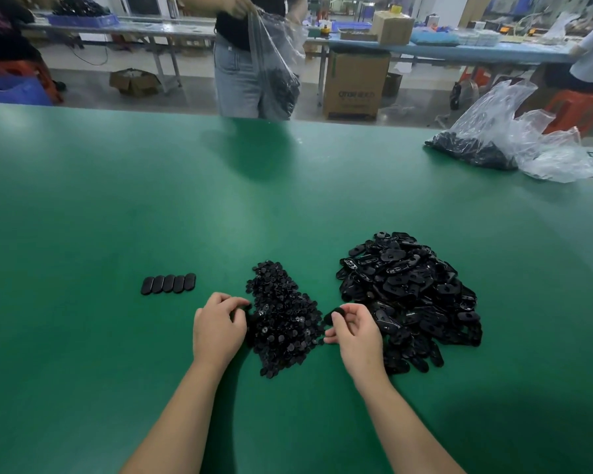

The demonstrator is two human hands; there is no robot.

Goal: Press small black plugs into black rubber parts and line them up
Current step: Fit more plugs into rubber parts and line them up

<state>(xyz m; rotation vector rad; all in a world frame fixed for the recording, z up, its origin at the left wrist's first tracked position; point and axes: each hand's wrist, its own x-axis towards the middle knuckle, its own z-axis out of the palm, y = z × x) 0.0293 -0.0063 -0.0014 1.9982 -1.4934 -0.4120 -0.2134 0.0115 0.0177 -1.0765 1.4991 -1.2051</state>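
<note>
Both bare forearms reach over the green worktop (83, 206): the right hand (353, 333) pinches a black oval rubber part (336, 314) ready for plugging, the left hand's (218, 328) curled grip picks at the small black plug heap (281, 316), possibly holding one, beside the five-piece finished row (168, 283).

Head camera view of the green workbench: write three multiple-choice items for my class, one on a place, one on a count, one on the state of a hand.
1. Where does the row of finished black oval rubber parts lie?
A. left of both piles
B. between the piles
C. right of both piles

2. How many parts are in that row?
A. three
B. five
C. eight

3. What is the right hand doing?
A. lying flat
B. pinching one black oval rubber part
C. holding a bag

Key: 1 A, the row sits left of the heap of small black round plugs; 2 B, five ovals lie side by side; 3 B, thumb and finger grip it.
</note>
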